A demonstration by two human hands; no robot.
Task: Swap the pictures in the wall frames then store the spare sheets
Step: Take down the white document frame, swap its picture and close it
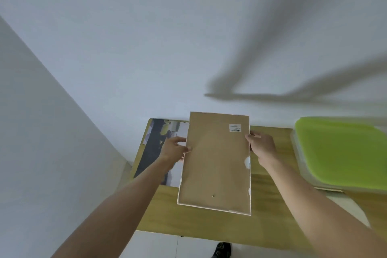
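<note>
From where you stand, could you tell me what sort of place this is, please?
Probably a plain room at home or in a small office: bare white walls meeting in a corner, a small wooden table against them, and a green-lidded plastic box on the table.

Both forearms [129, 199] are bare, unsleeved; one foot wears what looks like a dark sandal [223, 249].
</note>
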